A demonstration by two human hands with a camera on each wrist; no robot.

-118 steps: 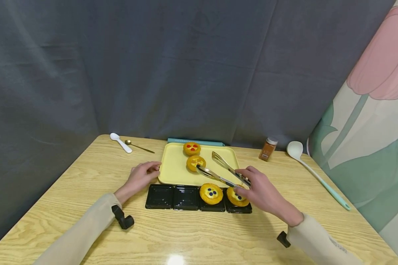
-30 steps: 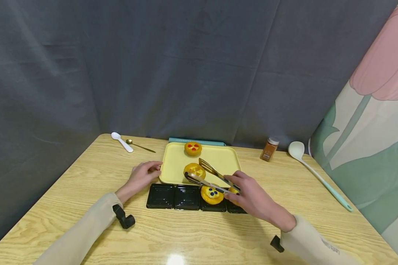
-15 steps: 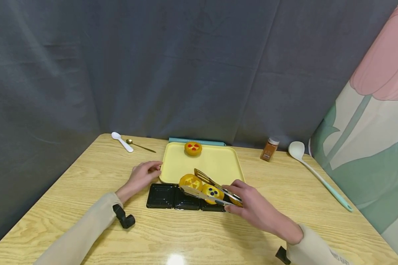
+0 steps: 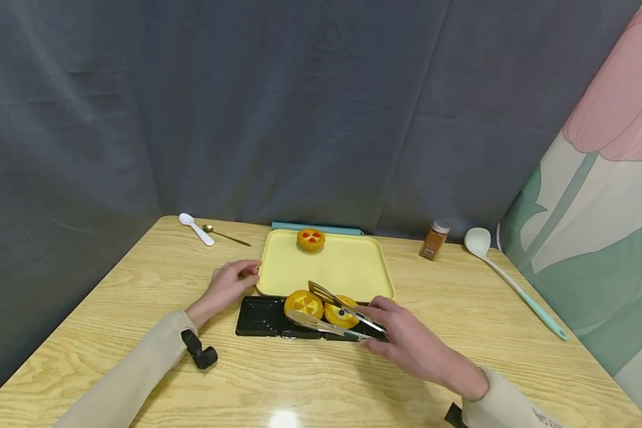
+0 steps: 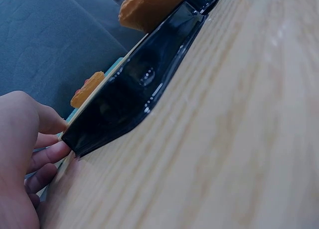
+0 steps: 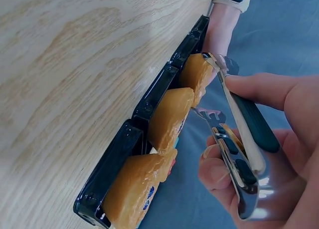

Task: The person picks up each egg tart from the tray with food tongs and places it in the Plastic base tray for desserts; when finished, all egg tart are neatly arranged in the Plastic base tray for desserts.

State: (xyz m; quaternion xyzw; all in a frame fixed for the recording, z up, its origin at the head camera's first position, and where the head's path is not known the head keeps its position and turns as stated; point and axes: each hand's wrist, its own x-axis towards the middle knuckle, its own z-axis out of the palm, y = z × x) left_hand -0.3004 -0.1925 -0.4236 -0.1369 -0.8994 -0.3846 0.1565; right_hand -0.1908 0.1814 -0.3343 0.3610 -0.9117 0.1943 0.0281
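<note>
My right hand (image 4: 401, 339) grips metal tongs (image 4: 321, 325) that clamp a yellow-topped tart (image 4: 304, 304) over the second compartment of the black tray (image 4: 259, 317). A blueberry tart (image 4: 340, 313) sits in the compartment to its right. In the right wrist view, the tongs (image 6: 230, 100) in my right hand (image 6: 279, 139) pinch the farthest tart (image 6: 197, 74) of three in the black tray (image 6: 112, 176). One red-topped tart (image 4: 311, 239) is on the yellow tray (image 4: 348, 264). My left hand (image 4: 230, 282) rests on the table, its fingers (image 5: 50, 151) touching the black tray's (image 5: 134, 94) corner.
A white spoon (image 4: 195, 229) and a gold spoon (image 4: 224, 236) lie at the back left. A spice jar (image 4: 433, 240) and a white ladle with a teal handle (image 4: 508, 279) are at the back right. Dark curtain hangs behind the table; a floral curtain hangs on the right.
The tongs closed on the yellow-topped tart on the yellow tray and carried it toward me, to the black tray's second compartment. My left hand stayed put.
</note>
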